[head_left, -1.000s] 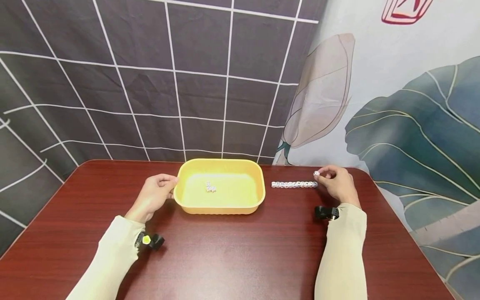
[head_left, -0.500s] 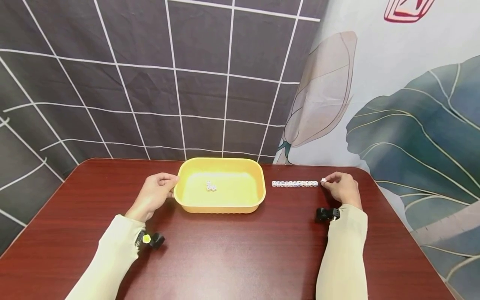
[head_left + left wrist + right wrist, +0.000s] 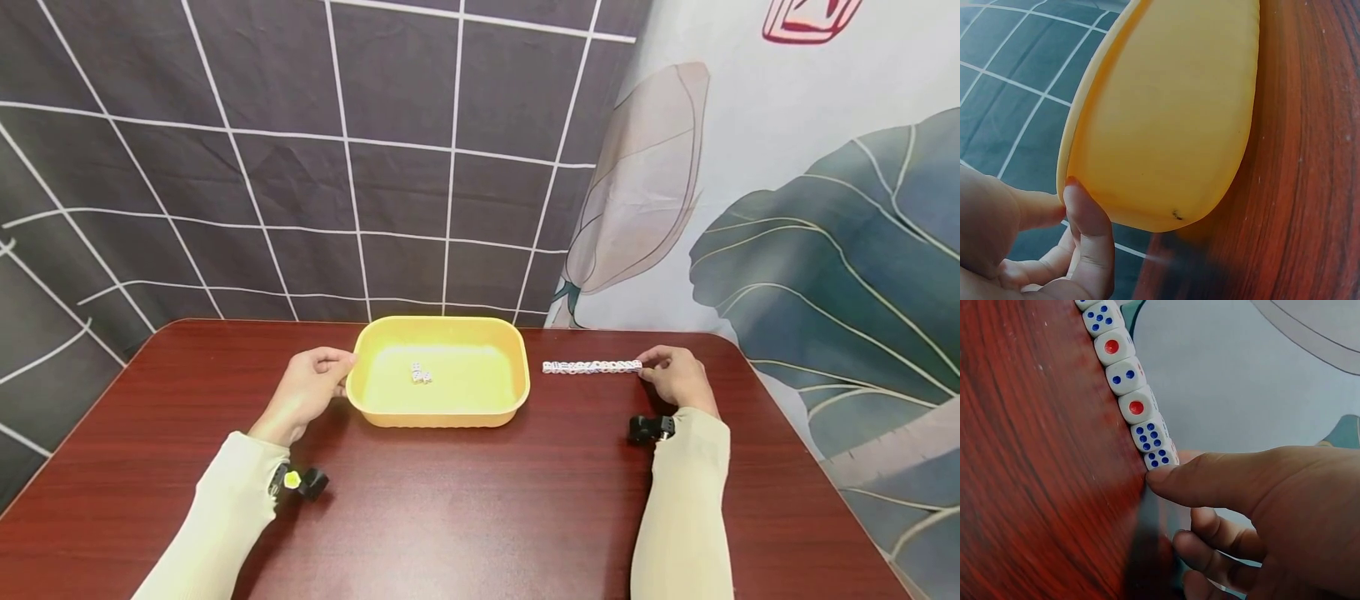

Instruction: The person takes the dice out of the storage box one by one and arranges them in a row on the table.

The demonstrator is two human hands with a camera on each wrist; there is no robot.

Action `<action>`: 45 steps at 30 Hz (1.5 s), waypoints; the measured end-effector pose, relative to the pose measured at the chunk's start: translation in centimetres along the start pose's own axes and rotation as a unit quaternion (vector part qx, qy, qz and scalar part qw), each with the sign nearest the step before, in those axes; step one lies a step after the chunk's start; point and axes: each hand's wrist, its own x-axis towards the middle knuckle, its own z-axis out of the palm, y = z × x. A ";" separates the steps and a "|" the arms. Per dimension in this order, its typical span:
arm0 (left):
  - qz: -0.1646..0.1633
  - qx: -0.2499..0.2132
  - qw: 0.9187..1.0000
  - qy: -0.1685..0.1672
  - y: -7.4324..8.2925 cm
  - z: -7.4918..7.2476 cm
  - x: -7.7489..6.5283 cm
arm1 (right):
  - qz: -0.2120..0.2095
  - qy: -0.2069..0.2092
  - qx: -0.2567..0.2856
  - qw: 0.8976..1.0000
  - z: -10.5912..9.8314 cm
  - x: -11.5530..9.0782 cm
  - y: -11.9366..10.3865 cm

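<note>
On the table's right side, a straight row of white dice (image 3: 588, 367) with red and blue pips runs left to right. At its right end my right hand (image 3: 677, 377) pinches the last die (image 3: 1160, 459) between thumb and forefinger, right up against its neighbour in the right wrist view. My left hand (image 3: 303, 390) pinches the rim of the yellow plastic tub (image 3: 442, 420) at its left end, thumb on one side and a finger on the other. Inside the tub lie a few more dice (image 3: 421, 374), close together.
The dark red wooden table (image 3: 465, 508) spreads out in front of both hands. Behind its back edge hang a dark cloth with white grid lines (image 3: 405, 192) and a pale cloth with leaf patterns (image 3: 810, 275). Black cameras (image 3: 649, 428) sit on both wrists.
My right hand has brought its die down from above the row's right end and then left against the last die, making the row longer. The left hand and tub have stayed put.
</note>
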 end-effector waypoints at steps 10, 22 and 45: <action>0.004 0.002 1.000 0.000 0.1 0.1 0.0 | -0.003 0.006 0.007 1.000 -0.6 -0.3 -1.0; 0.003 0.000 1.000 0.001 0.1 0.1 0.1 | -0.110 0.021 0.016 0.994 -2.1 -0.5 -3.8; 0.002 0.003 1.000 0.002 0.1 0.1 -0.1 | -0.195 -0.009 0.090 0.977 0.2 -0.1 -10.2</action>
